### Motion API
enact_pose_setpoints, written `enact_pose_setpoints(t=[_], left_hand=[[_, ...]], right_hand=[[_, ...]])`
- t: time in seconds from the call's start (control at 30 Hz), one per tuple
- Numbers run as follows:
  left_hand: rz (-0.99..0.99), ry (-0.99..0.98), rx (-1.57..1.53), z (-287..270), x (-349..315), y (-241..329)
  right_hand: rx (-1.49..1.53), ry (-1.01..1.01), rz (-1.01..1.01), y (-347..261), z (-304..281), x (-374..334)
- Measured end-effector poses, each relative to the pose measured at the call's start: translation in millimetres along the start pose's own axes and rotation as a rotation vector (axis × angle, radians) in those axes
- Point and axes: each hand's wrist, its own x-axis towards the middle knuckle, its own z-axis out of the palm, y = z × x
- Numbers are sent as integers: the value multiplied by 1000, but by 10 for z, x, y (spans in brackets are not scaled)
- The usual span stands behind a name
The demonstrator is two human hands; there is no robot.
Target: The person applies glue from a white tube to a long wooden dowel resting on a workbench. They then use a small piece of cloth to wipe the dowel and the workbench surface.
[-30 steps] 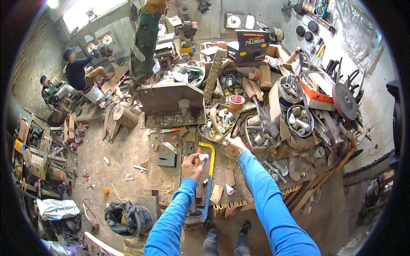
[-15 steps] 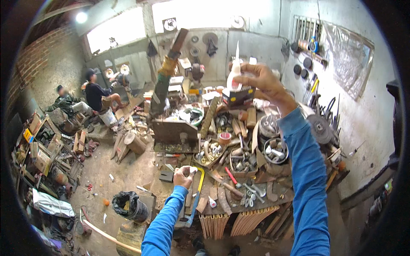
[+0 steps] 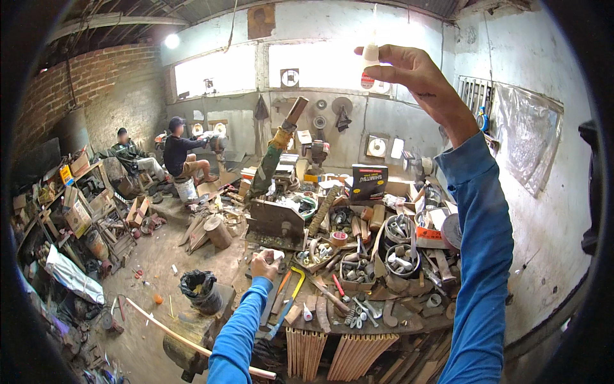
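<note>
High in front of the window, my right hand (image 3: 416, 73) pinches a small white glue bottle (image 3: 369, 61) between thumb and fingers. The bottle stands upright, its thin nozzle pointing up and a red label low on its side. Over the near left of the workbench, my left hand (image 3: 263, 265) is closed on a small white piece (image 3: 277, 254), mostly hidden by the fingers. A yellow-and-blue hacksaw (image 3: 295, 288) lies just right of that hand. Another small white bottle (image 3: 307, 313) rests near the bench's front edge.
A dark metal plate (image 3: 276, 224) with a tall wrapped post (image 3: 272, 160) stands behind my left hand. Bins of fittings (image 3: 403, 259), a black box (image 3: 369, 184) and hand tools crowd the bench. A bucket (image 3: 203, 294) stands lower left. Two people (image 3: 182, 153) sit at the back left.
My right hand has risen with the glue bottle, away from the black box behind it. The view has tilted up. My left hand still holds the white piece over the bench.
</note>
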Motion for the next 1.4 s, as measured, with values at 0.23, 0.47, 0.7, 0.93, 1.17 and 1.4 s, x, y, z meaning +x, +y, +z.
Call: enact_pose_setpoints(t=[0.23, 0.47, 0.7, 0.93, 1.17, 1.4], left_hand=[[-93, 48, -59, -157, -79, 190], [-43, 72, 2, -299, -179, 325], [-55, 28, -63, -290, -186, 121], [24, 30, -28, -216, -157, -119], [122, -39, 148, -32, -48, -288], [3, -524, 20, 538, -113, -758]], right_hand=[[-55, 3, -17, -247, -200, -76], [72, 18, -31, -495, -179, -81], [41, 11, -71, -605, -2, -145], [169, -28, -71, -565, 165, -141], [-268, -199, -274, -27, 62, -247], [-664, 590, 198, 115, 603, -2141]])
